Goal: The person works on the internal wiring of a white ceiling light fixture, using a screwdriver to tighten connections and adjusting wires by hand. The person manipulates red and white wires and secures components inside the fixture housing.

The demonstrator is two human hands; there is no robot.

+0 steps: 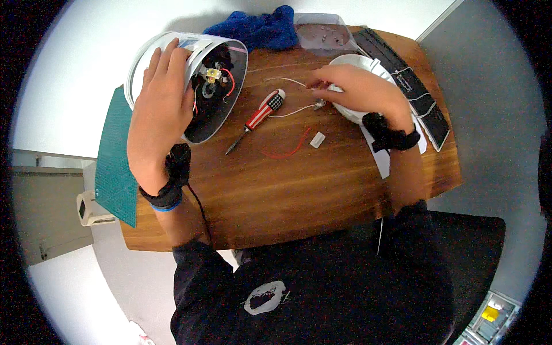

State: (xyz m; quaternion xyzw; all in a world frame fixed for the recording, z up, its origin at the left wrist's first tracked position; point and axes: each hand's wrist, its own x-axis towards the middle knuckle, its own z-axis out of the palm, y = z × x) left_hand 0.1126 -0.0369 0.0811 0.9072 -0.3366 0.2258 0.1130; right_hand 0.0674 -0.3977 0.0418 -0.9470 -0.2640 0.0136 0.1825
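Note:
My left hand (164,95) is wrapped over the wall of a white, round appliance housing (135,77), holding it tilted at the left. Its dark open side shows a yellowish component (213,75) with red wires (230,83). At the right, my right hand (359,86) has its thumb and fingers closed around a thin white wire (286,79), by a small metallic end piece (319,103). Partly under that hand sits a white, bowl-shaped part (351,59). Between my hands lies a red, white and blue screwdriver (265,109), tip toward me.
A loose red wire (287,154) and a small white block (317,140) lie on the wooden table (276,195). Behind are a blue cloth (256,29) and a clear plastic tray (325,34). A black keyboard (405,83) borders the right; a green cutting mat (115,167) overhangs the left edge.

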